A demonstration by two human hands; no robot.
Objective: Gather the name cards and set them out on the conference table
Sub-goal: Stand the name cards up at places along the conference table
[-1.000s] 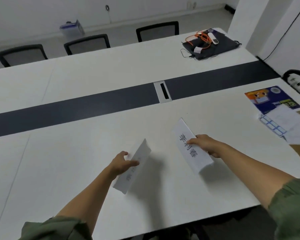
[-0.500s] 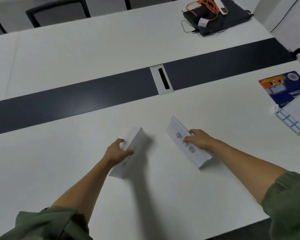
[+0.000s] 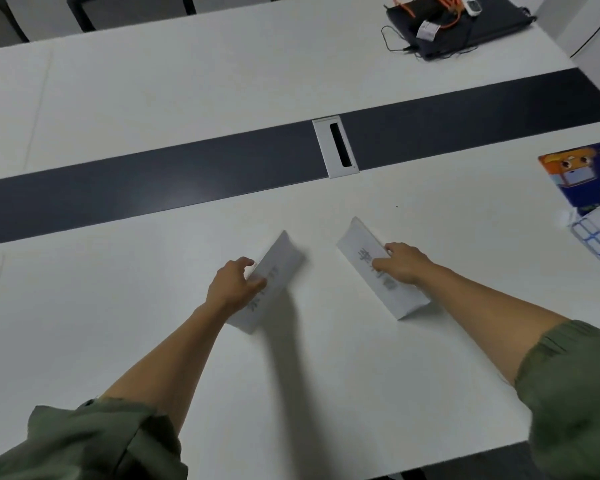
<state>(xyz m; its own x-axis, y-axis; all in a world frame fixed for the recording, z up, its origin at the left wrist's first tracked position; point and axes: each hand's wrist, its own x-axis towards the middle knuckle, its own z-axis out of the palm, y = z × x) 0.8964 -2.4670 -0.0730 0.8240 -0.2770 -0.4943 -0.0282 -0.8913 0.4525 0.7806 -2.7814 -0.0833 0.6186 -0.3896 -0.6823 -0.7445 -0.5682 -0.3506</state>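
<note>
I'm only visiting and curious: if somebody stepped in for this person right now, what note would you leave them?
Left hand: grips the left name card along its side.
Right hand: pinches the ridge of the right name card.
Both cards appear to rest on the near half of the conference table, side by side, angled apart.
Done: two cards brought to the table.
Left: let go, and probably square them up. No other cards are in view.
</note>
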